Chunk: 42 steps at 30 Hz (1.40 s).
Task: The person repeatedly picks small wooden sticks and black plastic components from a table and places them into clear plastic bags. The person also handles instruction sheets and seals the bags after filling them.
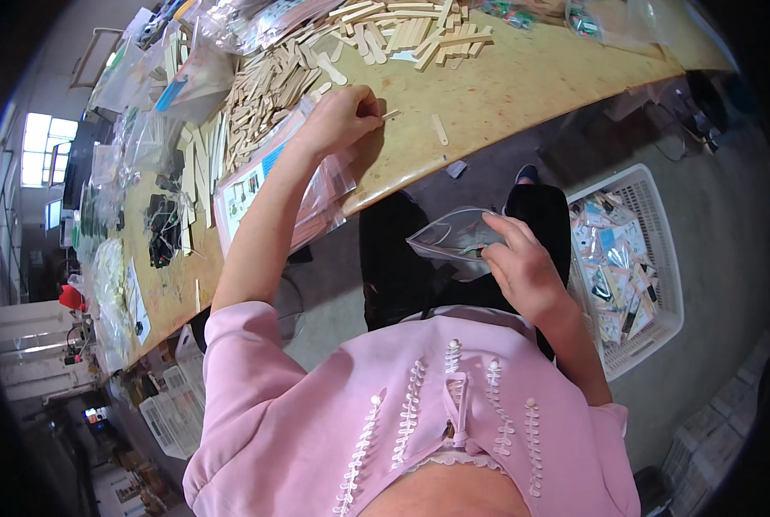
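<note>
Over the table's near edge, my left hand [343, 122] is closed, its fingertips pinched at the end of a small wooden stick [392, 114]. Most of that stick is hidden by the fingers. Below the wrist lies a stack of clear printed bags [323, 196]. Above my lap, my right hand [524, 265] grips a clear zip bag [447, 234] by its right side. The bag's mouth gapes, and something small and dark shows inside near the fingers. One flat wooden stick with a hole [439, 129] rests on the table to the right of my left hand.
Heaps of loose wooden sticks [273, 93] and square wooden strips [415, 34] cover the far part of the table [523, 95]. Plastic bags of parts [191, 82] crowd its left side. At my right stands a white basket [660, 233] full of packed bags.
</note>
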Each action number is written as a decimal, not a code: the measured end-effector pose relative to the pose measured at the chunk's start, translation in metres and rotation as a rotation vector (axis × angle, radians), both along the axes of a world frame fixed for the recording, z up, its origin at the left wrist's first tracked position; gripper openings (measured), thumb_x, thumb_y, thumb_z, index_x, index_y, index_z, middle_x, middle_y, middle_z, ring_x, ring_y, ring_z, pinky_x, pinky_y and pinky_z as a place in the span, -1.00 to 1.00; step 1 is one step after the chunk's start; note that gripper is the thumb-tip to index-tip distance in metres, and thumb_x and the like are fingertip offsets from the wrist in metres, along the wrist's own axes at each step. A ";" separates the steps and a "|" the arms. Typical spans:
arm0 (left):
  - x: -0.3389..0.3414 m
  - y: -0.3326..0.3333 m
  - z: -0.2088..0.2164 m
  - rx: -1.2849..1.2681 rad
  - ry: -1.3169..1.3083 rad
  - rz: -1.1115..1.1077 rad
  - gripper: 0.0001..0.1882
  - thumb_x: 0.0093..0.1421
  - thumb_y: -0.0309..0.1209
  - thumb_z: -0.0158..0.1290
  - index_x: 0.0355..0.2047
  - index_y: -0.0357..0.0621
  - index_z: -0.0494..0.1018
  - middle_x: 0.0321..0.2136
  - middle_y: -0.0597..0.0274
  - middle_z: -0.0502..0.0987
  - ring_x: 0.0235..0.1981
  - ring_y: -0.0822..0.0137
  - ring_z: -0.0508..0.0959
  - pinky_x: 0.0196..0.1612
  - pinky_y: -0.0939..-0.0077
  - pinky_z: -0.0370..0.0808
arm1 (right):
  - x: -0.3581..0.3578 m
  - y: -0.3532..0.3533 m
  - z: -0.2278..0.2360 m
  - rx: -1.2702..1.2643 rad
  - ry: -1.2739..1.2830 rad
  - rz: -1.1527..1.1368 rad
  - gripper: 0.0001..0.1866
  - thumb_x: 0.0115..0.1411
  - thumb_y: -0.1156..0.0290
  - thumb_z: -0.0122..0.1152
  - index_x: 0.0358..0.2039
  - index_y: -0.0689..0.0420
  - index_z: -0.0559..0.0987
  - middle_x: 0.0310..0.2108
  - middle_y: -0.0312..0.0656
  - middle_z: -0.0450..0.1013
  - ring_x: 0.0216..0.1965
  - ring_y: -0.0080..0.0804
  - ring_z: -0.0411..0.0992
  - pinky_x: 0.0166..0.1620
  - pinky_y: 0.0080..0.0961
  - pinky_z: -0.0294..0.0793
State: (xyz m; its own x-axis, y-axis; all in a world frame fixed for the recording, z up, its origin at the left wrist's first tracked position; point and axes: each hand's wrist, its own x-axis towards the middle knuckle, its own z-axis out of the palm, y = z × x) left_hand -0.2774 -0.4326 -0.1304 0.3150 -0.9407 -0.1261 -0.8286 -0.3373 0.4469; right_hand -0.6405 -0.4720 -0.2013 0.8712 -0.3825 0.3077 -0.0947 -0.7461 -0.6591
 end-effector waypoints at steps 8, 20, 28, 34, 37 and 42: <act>-0.040 -0.022 -0.008 -0.128 0.267 -0.347 -0.85 0.27 -0.55 0.25 -0.15 -0.20 0.57 -0.36 0.27 0.59 -0.31 0.42 0.56 -0.19 0.48 0.51 | -0.001 -0.003 -0.002 -0.023 0.041 -0.008 -0.89 0.13 0.64 0.35 -0.31 0.33 0.61 0.17 0.17 0.47 0.18 0.17 0.44 0.20 -0.15 0.48; -0.096 0.022 0.003 -0.085 0.513 -0.231 -0.76 0.22 -0.37 0.36 -0.31 -0.21 0.51 -0.50 0.18 0.55 -0.46 0.36 0.56 -0.35 0.39 0.50 | 0.019 -0.006 0.015 -0.035 -0.003 -0.028 -0.89 0.12 0.64 0.34 -0.30 0.32 0.63 0.18 0.17 0.46 0.21 0.16 0.43 0.21 -0.15 0.47; 0.025 -0.005 -0.003 -0.281 -0.239 0.178 -0.61 0.31 -0.05 0.25 -0.20 -0.16 0.66 -0.40 0.07 0.72 -0.35 0.20 0.73 -0.23 0.33 0.61 | 0.027 -0.003 0.021 -0.029 -0.007 -0.003 -0.94 0.16 0.61 0.26 -0.34 0.31 0.61 0.18 0.16 0.46 0.23 0.10 0.42 0.24 -0.15 0.47; 0.104 -0.052 -0.015 0.030 -0.303 0.395 -0.56 0.09 -0.04 0.25 -0.36 -0.24 0.71 -0.40 -0.04 0.71 -0.31 0.00 0.71 -0.19 0.20 0.63 | 0.019 0.001 0.013 -0.003 -0.012 0.000 -0.88 0.09 0.65 0.35 -0.32 0.31 0.63 0.19 0.15 0.46 0.20 0.14 0.44 0.20 -0.17 0.49; 0.133 -0.060 -0.039 -0.062 -0.159 0.370 -0.67 0.06 -0.17 0.21 -0.58 -0.22 0.67 -0.63 0.14 0.64 -0.53 0.23 0.67 -0.35 0.31 0.58 | 0.017 0.000 0.014 0.000 -0.003 -0.002 -0.91 0.12 0.63 0.35 -0.33 0.30 0.63 0.18 0.14 0.47 0.19 0.13 0.44 0.20 -0.18 0.49; 0.098 -0.071 -0.008 0.114 -0.119 0.275 -0.68 0.01 -0.24 0.25 -0.43 -0.32 0.66 -0.52 0.03 0.68 -0.45 0.22 0.70 -0.31 0.34 0.61 | 0.001 -0.006 0.007 -0.005 0.004 -0.068 -0.91 0.13 0.64 0.34 -0.32 0.30 0.63 0.17 0.13 0.48 0.19 0.12 0.45 0.19 -0.19 0.50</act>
State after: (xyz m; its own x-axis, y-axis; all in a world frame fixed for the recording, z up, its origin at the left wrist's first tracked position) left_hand -0.1794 -0.5038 -0.1383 0.5740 -0.8004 -0.1728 -0.7439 -0.5979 0.2985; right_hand -0.6392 -0.4776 -0.1939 0.8448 -0.4389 0.3061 -0.1478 -0.7412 -0.6548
